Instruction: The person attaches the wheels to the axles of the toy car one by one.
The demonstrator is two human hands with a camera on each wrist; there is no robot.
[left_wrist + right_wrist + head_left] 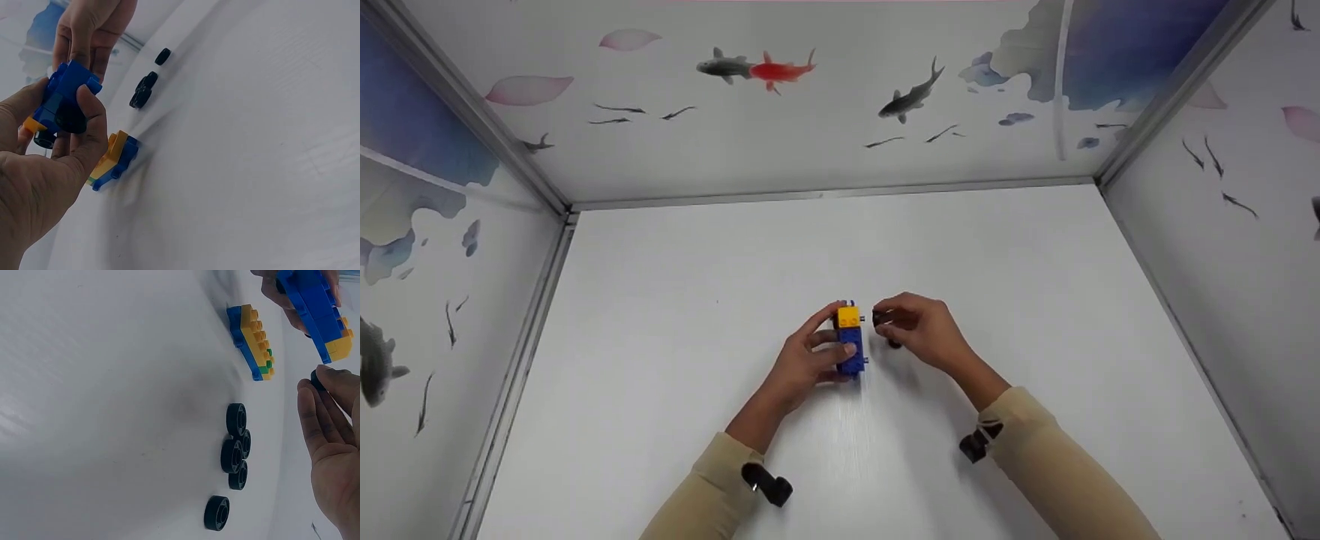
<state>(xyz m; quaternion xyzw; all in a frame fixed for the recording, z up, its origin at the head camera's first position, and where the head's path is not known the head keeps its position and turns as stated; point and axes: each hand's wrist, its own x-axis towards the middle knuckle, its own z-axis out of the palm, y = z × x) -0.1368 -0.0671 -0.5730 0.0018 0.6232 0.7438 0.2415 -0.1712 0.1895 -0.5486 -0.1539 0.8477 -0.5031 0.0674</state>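
The left hand [808,364] grips a blue and yellow block piece [851,356], its short pegs pointing right. Black wheels [70,119] show on the near side of that piece in the left wrist view. Between thumb and fingers the right hand [926,330] pinches a small black wheel [877,318], a short gap from the piece. In the right wrist view this wheel [316,381] sits at the right hand's [337,450] fingertips, just below the piece's yellow end [340,347]. The right hand partly hides the piece's far side in the left wrist view.
A second block piece [256,346], yellow over blue with some green, lies on the white table [124,405]. Several loose black wheels [231,455] lie beside it, one [216,513] apart from the others. Patterned walls [810,142] enclose the table's back and sides.
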